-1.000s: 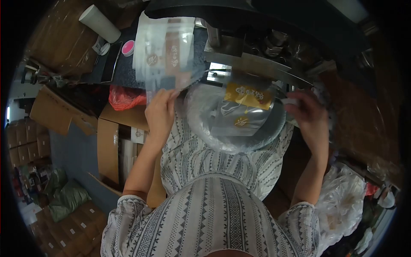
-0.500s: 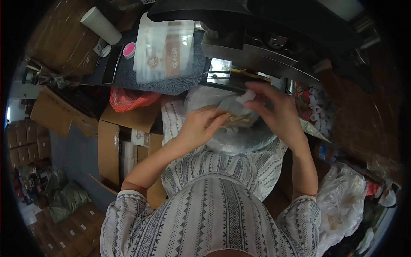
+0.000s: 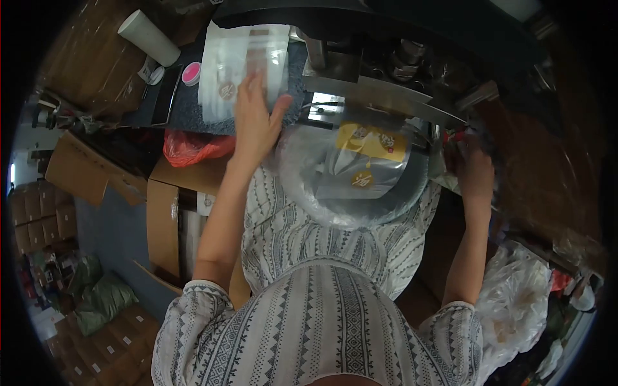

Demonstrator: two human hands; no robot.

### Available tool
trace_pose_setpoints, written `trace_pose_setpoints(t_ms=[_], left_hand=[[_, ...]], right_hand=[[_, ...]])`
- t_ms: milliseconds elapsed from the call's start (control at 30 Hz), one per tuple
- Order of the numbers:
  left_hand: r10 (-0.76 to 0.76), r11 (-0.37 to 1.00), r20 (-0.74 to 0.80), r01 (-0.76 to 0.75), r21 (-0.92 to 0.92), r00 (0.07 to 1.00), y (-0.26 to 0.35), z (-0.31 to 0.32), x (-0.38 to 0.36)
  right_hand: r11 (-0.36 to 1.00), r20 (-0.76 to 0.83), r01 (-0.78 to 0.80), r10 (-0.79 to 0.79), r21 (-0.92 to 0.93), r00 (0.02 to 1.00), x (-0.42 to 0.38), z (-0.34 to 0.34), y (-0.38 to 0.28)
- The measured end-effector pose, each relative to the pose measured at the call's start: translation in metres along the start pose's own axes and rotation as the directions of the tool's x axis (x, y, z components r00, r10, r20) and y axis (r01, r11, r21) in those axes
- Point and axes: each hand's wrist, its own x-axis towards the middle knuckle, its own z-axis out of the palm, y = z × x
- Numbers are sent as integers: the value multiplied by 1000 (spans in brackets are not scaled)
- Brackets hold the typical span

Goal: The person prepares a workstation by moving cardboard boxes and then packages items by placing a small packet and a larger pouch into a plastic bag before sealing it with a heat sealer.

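My left hand point(image 3: 256, 122) reaches over a stack of pale, clear-fronted pouches point(image 3: 219, 74) on the dark fuzzy cloth. Its fingertips lie over the top pouch, with the thumb held apart. My right hand point(image 3: 475, 177) is low at the right, over a container of small white pieces and red items; its fingers are dark and blurred, so what they hold cannot be made out. Between the hands, a plastic-covered round basin point(image 3: 302, 199) sits on my lap. A clear pouch with a yellow printed band point(image 3: 370, 157) lies on top of it.
A metal machine point(image 3: 393, 90) stands just beyond the basin. On the left are a white cup point(image 3: 148, 38), a pink-lidded jar point(image 3: 191, 73), a phone point(image 3: 166, 96), a red plastic bag point(image 3: 193, 147) and an open carton point(image 3: 164, 222). A clear plastic bag point(image 3: 515, 296) hangs at the right.
My left hand has moved from the basin up to the pouch stack. My right hand has let go of a small white piece and moved right. The yellow-banded pouch now lies flat.
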Motion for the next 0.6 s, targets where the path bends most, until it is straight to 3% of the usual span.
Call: trace_pose_setpoints(t_ms=[33,67,100,233,300,367,433,467,533,600], left_hand=[[158,859,25,-150,489,987,-27,-2,-6],[287,477,116,-247,843,951,-44,1,-9],[341,617,138,-332,714,930,-42,6,-26],[242,733,141,-276,622,960,-22,-21,-42],[26,905,60,-49,423,998,-17,-34,-44],[64,906,-8,-54,419,998,-2,-35,-54],[97,907,-70,-59,417,993,15,-34,-62],[139,927,-42,-115,356,989,25,-32,-63],[186,941,-11,-175,288,982,44,-25,-67],[227,923,45,-229,308,973,58,-19,-67]], right_hand=[[998,23,-12,10,68,1000,-1,-7,-6],[998,17,-9,8,69,1000,-1,-7,-5],[991,-10,3,-2,133,1000,0,-6,-4],[974,-98,81,-62,213,993,1,-8,-1],[948,-74,56,-34,315,997,-4,-20,-10],[909,-46,25,-6,417,999,-12,-32,-22],[669,144,-83,-36,739,989,-21,-41,-36],[669,147,-85,-36,738,988,-23,-44,-48],[527,16,187,-358,829,934,-29,-48,-76],[578,0,258,-407,774,913,-29,-48,-98]])
